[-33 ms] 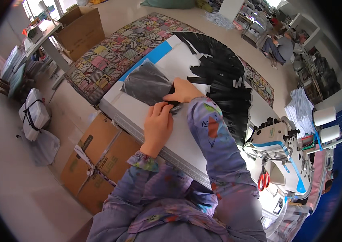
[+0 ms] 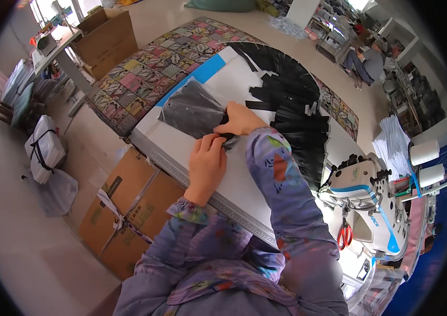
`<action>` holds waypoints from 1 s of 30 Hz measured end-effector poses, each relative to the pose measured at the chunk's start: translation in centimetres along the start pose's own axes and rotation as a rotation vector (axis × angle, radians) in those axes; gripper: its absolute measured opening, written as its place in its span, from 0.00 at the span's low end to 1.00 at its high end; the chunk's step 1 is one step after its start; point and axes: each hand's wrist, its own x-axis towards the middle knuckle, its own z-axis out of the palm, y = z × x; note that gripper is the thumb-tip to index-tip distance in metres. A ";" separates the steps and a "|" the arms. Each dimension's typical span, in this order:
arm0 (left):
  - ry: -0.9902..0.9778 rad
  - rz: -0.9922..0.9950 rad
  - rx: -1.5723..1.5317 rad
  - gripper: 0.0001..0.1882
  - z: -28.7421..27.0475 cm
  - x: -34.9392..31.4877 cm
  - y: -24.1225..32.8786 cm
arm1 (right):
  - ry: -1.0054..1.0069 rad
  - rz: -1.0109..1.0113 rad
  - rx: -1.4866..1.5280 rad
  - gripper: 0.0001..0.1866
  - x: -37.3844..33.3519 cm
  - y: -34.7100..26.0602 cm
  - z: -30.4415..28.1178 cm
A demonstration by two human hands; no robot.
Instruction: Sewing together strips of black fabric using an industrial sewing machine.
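Note:
A clear plastic bag (image 2: 190,108) with flat dark grey or black fabric inside lies on the white sewing table (image 2: 181,152). My right hand (image 2: 242,120) grips the bag's right end, thumb and fingers closed on its edge. Close below it, my left hand (image 2: 206,164) has its fingers curled at the lower corner of the same end, pinching the plastic. What lies under the fingertips is partly hidden. To the right of my hands, black fabric strips (image 2: 297,124) spread across the table.
A white sewing machine (image 2: 365,200) stands at the right, with red-handled scissors (image 2: 345,236) hanging by it. White thread cones (image 2: 424,151) are beyond. A cardboard box (image 2: 128,210) sits below the table's left edge. Patchwork-patterned fabric (image 2: 149,68) lies behind; a person (image 2: 365,63) sits far right.

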 end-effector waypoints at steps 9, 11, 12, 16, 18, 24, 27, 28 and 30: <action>-0.106 -0.033 0.142 0.24 0.6 -0.2 0.4 | 0.049 -0.087 -0.024 0.29 1.1 0.9 0.2; -0.124 -0.028 0.170 0.25 0.6 -0.2 0.4 | 0.081 -0.069 -0.036 0.27 0.9 0.5 -0.1; -0.137 -0.048 0.180 0.26 0.6 -0.2 0.5 | 0.128 -0.116 -0.056 0.25 0.5 0.5 -0.2; -0.177 -0.077 0.202 0.28 0.9 -0.2 0.5 | 0.144 -0.074 -0.158 0.21 -2.5 -1.9 -2.6; -0.162 -0.071 0.192 0.28 1.2 -0.4 0.1 | 0.126 -0.095 -0.140 0.20 -5.4 -1.9 -4.2; -0.151 -0.053 0.104 0.25 0.9 -0.4 -0.7 | 0.167 -0.186 0.128 0.20 -20.6 4.8 -4.4; -0.081 -0.037 -0.010 0.20 0.5 -0.3 -1.7 | 0.009 0.113 0.260 0.20 -28.2 7.4 -1.3; -0.030 -0.081 -0.117 0.20 0.2 -0.1 -1.7 | -0.033 0.224 0.291 0.20 -30.2 7.8 -0.7; -0.009 -0.121 -0.229 0.19 0.0 -0.5 0.1 | 0.101 0.199 0.320 0.16 -32.7 9.2 1.6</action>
